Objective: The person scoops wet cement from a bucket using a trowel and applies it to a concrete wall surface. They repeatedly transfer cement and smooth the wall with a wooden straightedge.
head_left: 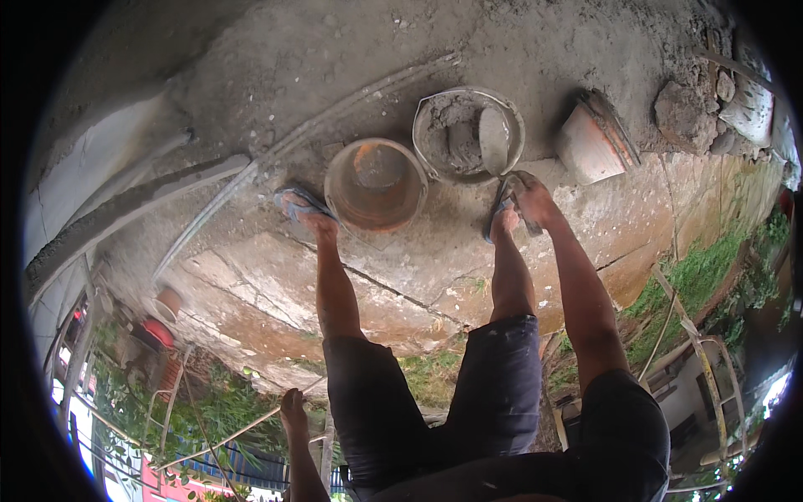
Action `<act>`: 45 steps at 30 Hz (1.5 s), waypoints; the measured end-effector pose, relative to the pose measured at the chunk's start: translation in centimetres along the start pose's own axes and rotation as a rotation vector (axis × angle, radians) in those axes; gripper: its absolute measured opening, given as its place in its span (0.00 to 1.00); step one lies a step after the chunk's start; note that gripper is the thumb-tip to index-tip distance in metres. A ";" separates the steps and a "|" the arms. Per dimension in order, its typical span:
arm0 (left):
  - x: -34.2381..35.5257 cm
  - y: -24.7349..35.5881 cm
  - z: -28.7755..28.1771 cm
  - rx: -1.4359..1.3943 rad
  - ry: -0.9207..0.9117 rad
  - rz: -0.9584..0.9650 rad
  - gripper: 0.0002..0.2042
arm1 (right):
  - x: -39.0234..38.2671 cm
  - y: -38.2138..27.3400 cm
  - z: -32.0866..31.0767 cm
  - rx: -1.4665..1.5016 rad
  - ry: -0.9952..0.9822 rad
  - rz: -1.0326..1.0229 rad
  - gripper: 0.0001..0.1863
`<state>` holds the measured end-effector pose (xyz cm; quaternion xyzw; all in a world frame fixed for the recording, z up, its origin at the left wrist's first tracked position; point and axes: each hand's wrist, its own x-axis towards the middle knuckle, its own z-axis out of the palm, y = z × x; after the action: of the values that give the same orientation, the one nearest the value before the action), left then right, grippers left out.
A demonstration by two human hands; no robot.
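Note:
My right hand (534,201) is closed round the handle of a trowel (493,140), reaching past my right foot. The trowel's grey blade lies over the right side of a bucket (417,138) and hides part of what is inside. Wet grey mortar (460,142) fills much of that bucket, with a smooth scraped patch in its middle. Close on its left stands a second bucket (336,201), its inner wall smeared with grey. Low at my left side hangs my left hand (294,412), away from both buckets; its fingers are too small and turned away to make out.
My sandalled feet stand on a cracked concrete ledge (401,301). A pale bucket (592,144) lies tipped at the right, near a rough lump (684,115). Long pipes (242,180) cross the ground at left. Bamboo poles (698,351) and greenery lie beyond the ledge.

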<state>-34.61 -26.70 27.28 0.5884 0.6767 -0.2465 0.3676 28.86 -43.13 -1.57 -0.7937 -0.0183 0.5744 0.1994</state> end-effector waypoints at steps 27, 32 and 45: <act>-5.5 -4.6 2.6 -0.139 0.071 -0.290 0.19 | 5.5 3.4 2.1 -0.713 0.091 -0.387 0.21; -2.8 1.9 2.3 -0.354 0.079 -0.168 0.18 | 5.5 0.9 -3.6 -0.912 0.229 -0.352 0.21; 2.4 6.0 5.6 -0.289 0.172 -0.100 0.16 | -29.6 -28.1 -8.3 -1.413 0.143 -0.699 0.16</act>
<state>-27.63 -28.37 22.55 0.5139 0.7626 -0.1134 0.3761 32.04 -27.38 36.83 -0.7157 -0.6140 0.2785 -0.1823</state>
